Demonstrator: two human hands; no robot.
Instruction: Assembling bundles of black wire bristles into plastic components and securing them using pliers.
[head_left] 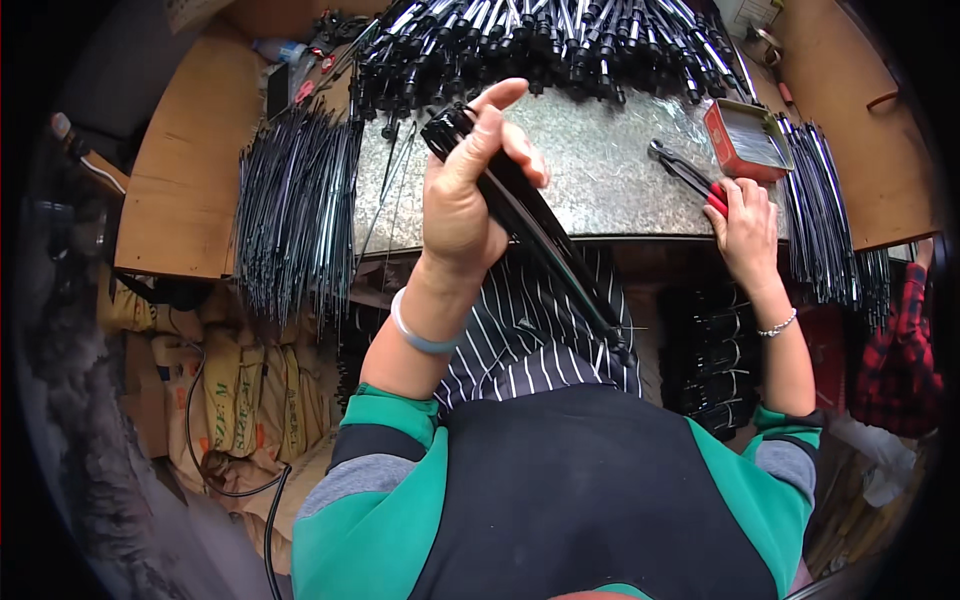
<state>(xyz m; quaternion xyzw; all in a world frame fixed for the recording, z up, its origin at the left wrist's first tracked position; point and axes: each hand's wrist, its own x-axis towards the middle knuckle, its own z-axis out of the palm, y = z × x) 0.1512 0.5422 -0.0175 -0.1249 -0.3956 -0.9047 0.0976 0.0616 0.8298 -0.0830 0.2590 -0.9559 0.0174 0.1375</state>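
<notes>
My left hand (pixel 468 190) is wrapped round a long, glossy black bundle that looks like a folded umbrella frame (pixel 545 235). Its ribbed round end points up and away to the left, and the thin end slants down toward my lap. The thumb and fingers close on it near the upper end, the index finger lifted. On the right of the table, my right hand (pixel 748 225) grips the red handles of a pair of pliers (pixel 685 172), whose dark metal jaws lie on the tabletop pointing far left. Close beyond that hand sits an open red box (pixel 727 150) with thin pieces inside.
Many silver-and-black shafts (pixel 540 45) lie heaped along the table's (pixel 620 190) far side. Thin dark rods hang over the edge at the left (pixel 295 205) and right (pixel 822 190). Sacks (pixel 235 395) stand below left. Another person's checked sleeve (pixel 905 345) shows at far right.
</notes>
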